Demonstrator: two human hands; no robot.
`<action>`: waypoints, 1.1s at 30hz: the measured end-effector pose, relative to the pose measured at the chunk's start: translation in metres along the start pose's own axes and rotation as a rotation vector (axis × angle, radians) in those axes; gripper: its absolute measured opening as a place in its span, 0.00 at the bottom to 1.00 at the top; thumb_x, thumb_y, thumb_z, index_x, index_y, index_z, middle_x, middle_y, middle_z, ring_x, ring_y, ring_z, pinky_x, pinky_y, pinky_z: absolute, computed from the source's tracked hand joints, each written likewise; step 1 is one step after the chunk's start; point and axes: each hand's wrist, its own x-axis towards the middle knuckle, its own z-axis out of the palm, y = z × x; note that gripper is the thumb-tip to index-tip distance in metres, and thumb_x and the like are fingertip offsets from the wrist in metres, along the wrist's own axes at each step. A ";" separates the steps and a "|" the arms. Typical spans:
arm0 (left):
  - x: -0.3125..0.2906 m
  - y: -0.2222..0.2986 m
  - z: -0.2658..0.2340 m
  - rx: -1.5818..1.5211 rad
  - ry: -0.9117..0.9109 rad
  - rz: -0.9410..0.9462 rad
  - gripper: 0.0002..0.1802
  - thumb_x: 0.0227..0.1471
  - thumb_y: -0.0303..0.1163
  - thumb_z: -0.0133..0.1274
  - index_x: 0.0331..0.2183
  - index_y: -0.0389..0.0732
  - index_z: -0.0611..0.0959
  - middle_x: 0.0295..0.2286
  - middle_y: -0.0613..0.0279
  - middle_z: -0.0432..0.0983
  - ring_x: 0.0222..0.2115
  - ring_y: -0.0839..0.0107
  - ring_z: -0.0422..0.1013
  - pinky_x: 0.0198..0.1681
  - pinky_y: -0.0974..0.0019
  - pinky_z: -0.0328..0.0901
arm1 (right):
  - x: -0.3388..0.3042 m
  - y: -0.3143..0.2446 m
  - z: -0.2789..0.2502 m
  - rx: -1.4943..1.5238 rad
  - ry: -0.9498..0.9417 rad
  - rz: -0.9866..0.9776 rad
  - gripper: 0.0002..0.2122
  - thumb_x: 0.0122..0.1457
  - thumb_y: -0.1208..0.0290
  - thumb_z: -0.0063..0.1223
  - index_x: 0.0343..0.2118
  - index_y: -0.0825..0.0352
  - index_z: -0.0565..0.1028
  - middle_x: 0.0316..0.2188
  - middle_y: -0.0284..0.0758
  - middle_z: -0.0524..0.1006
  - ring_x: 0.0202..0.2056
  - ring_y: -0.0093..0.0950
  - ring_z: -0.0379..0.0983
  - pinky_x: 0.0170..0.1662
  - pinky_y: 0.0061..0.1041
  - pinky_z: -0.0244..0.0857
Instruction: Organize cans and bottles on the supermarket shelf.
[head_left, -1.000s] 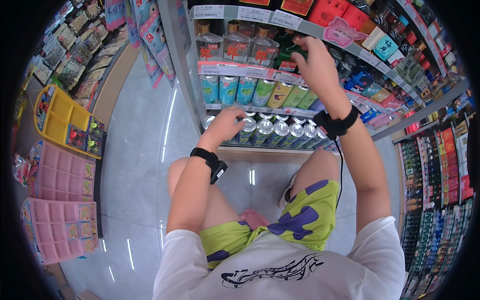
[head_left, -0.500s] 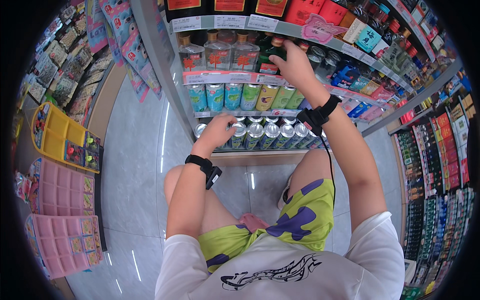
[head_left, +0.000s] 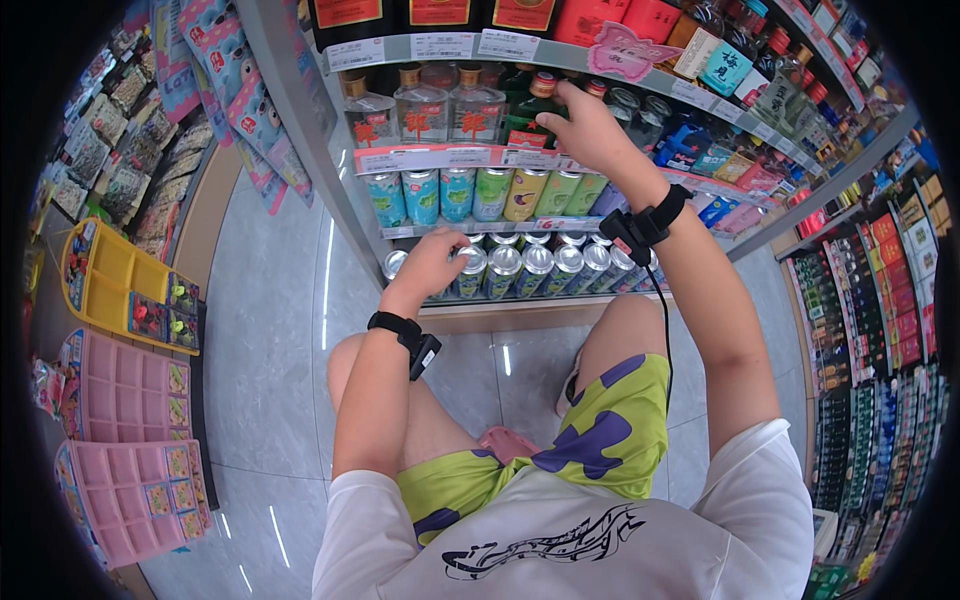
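Note:
Up on the bottle shelf, my right hand is closed around the right side of a green glass bottle with a red cap. The thumb lies at its front; the other fingers are partly hidden behind it. Clear bottles with gold caps stand to its left. My left hand is lower, beside the front row of silver-topped cans, thumb and fingers slightly apart and holding nothing visible. Between the two levels runs a row of coloured cans.
A grey upright post edges the shelf on the left. Hanging pink-and-blue packs are beside it. Yellow and pink divided trays stand far left. More stocked shelves line the right. A pink sign juts from the upper shelf.
The view has shifted slightly, so the shelves sit a little further left. My right hand has closed in on the green bottle. My left hand stays nearly in place.

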 end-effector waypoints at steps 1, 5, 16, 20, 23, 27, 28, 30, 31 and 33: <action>0.001 0.001 0.000 0.005 -0.011 -0.010 0.14 0.49 0.30 0.58 0.39 0.34 0.81 0.36 0.53 0.76 0.38 0.57 0.71 0.44 0.59 0.66 | 0.000 -0.001 -0.001 -0.026 -0.020 -0.003 0.18 0.58 0.71 0.58 0.46 0.76 0.71 0.40 0.52 0.78 0.33 0.42 0.78 0.38 0.36 0.71; 0.006 0.004 0.006 -0.017 -0.014 0.018 0.15 0.49 0.29 0.58 0.40 0.34 0.80 0.35 0.53 0.76 0.38 0.58 0.71 0.44 0.59 0.66 | 0.001 0.010 -0.002 -0.118 0.060 -0.164 0.16 0.58 0.72 0.57 0.46 0.76 0.71 0.38 0.50 0.79 0.26 0.36 0.78 0.34 0.34 0.71; 0.009 0.008 0.005 -0.038 -0.043 -0.004 0.14 0.48 0.29 0.57 0.39 0.32 0.80 0.38 0.48 0.76 0.41 0.49 0.72 0.45 0.56 0.66 | -0.025 0.041 -0.030 -0.086 0.409 -0.095 0.15 0.53 0.70 0.62 0.40 0.73 0.75 0.35 0.44 0.79 0.38 0.38 0.77 0.43 0.35 0.69; 0.014 0.003 0.011 -0.030 -0.027 0.025 0.14 0.48 0.29 0.58 0.38 0.33 0.80 0.33 0.52 0.75 0.36 0.57 0.71 0.42 0.60 0.66 | -0.020 0.051 -0.035 -0.194 0.553 -0.180 0.19 0.54 0.65 0.63 0.43 0.74 0.74 0.36 0.43 0.80 0.35 0.36 0.78 0.40 0.31 0.71; 0.014 0.006 0.012 -0.005 -0.069 0.004 0.14 0.49 0.29 0.57 0.38 0.32 0.80 0.38 0.48 0.75 0.41 0.49 0.71 0.45 0.57 0.66 | -0.009 0.040 -0.020 0.129 0.442 -0.030 0.22 0.53 0.65 0.66 0.45 0.76 0.74 0.37 0.44 0.81 0.30 0.32 0.79 0.34 0.29 0.72; 0.012 0.004 0.015 -0.001 -0.061 -0.001 0.15 0.49 0.30 0.58 0.39 0.34 0.81 0.36 0.51 0.75 0.39 0.54 0.71 0.44 0.59 0.66 | 0.003 0.050 -0.013 0.098 0.441 -0.036 0.21 0.54 0.67 0.64 0.45 0.76 0.75 0.36 0.44 0.81 0.35 0.34 0.80 0.39 0.29 0.71; 0.014 0.000 0.017 0.006 -0.045 0.005 0.15 0.49 0.30 0.58 0.40 0.34 0.81 0.34 0.54 0.75 0.36 0.59 0.71 0.42 0.61 0.66 | 0.005 0.056 -0.012 0.123 0.447 -0.061 0.21 0.54 0.67 0.64 0.46 0.76 0.75 0.37 0.44 0.81 0.35 0.35 0.80 0.40 0.30 0.71; 0.014 -0.001 0.018 0.007 -0.049 -0.006 0.15 0.49 0.30 0.58 0.40 0.34 0.81 0.35 0.54 0.75 0.36 0.59 0.71 0.43 0.61 0.66 | 0.005 0.062 -0.010 0.151 0.448 -0.084 0.21 0.54 0.67 0.63 0.47 0.75 0.74 0.37 0.45 0.81 0.36 0.35 0.80 0.41 0.30 0.71; 0.015 -0.001 0.020 0.006 -0.051 -0.016 0.15 0.49 0.30 0.58 0.40 0.34 0.81 0.35 0.54 0.76 0.37 0.59 0.71 0.43 0.61 0.66 | 0.004 0.065 -0.010 0.161 0.450 -0.102 0.21 0.55 0.68 0.63 0.48 0.75 0.74 0.38 0.45 0.81 0.36 0.35 0.80 0.40 0.30 0.71; 0.012 0.000 0.016 -0.008 -0.056 -0.024 0.15 0.49 0.31 0.58 0.39 0.34 0.81 0.36 0.52 0.76 0.38 0.55 0.71 0.43 0.59 0.66 | -0.003 0.053 -0.010 0.176 0.450 -0.116 0.21 0.55 0.69 0.62 0.48 0.75 0.74 0.38 0.44 0.81 0.36 0.34 0.79 0.39 0.29 0.72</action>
